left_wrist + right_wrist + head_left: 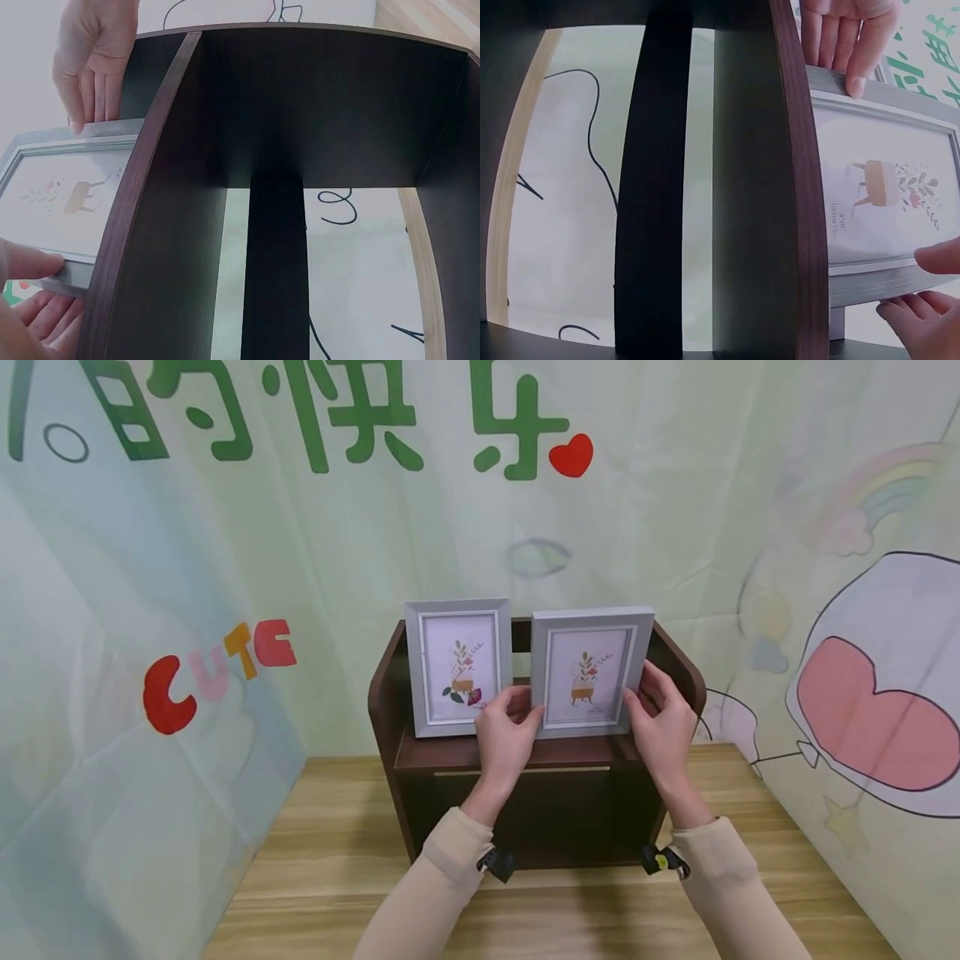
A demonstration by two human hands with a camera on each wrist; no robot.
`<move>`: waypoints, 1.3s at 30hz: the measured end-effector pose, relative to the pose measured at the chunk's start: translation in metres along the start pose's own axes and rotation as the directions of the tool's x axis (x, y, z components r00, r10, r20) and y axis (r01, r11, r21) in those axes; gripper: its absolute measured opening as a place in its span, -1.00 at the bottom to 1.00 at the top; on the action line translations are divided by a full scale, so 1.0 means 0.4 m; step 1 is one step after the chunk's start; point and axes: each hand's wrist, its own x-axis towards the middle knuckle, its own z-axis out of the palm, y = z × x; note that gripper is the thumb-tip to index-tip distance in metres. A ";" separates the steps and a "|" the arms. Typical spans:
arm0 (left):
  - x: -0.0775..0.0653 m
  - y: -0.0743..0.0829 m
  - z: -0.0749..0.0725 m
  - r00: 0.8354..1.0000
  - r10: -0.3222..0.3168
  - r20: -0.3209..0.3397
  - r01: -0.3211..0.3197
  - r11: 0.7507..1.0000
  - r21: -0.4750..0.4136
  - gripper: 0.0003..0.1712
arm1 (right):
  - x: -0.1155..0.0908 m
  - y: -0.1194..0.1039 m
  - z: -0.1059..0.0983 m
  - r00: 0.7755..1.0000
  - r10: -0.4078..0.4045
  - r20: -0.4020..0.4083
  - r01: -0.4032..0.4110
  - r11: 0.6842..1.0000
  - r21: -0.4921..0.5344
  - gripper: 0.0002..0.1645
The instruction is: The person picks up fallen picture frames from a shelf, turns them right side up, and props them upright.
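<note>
Both hands hold a grey picture frame (588,672) with a potted-plant print, at the right part of a dark brown shelf's top board (465,752). My left hand (507,727) pinches its left edge, thumb on the front and fingers behind. On the opposite edge, my right hand (663,714) grips the same way, thumb on the front border. In the right wrist view the held picture frame (892,187) appears sideways beside the shelf board (802,187). A second grey picture frame (459,668) with a similar print and a dark red flower at its lower right stands upright on the left.
The dark brown shelf unit (386,693) stands on a wood-grain table (322,852), with an open compartment (525,818) below the top board. Behind and beside it hangs a pale green printed cloth (450,543) with letters and cartoon drawings.
</note>
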 end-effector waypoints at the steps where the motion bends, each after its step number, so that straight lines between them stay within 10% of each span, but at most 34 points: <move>1: 0.000 0.000 0.000 1.000 0.006 -0.003 -0.006 1.000 0.002 -0.74 | 0.000 -0.003 -0.001 1.000 -0.002 0.000 0.002 1.000 0.008 -0.46; 11: -0.015 -0.001 0.006 0.999 0.029 -0.021 -0.030 0.999 -0.015 -0.74 | -0.012 -0.097 -0.018 0.999 -0.052 -0.006 0.052 0.998 0.020 -0.45; 24: -0.038 -0.008 0.017 0.995 0.072 -0.072 -0.071 0.997 0.012 -0.72 | 0.033 -0.057 -0.006 0.984 -0.172 -0.052 0.172 0.985 -0.006 -0.43; 39: -0.057 -0.003 0.039 0.987 0.111 -0.120 -0.111 0.994 0.003 -0.70 | 0.065 -0.197 0.002 0.963 -0.271 -0.014 0.271 0.961 0.056 -0.49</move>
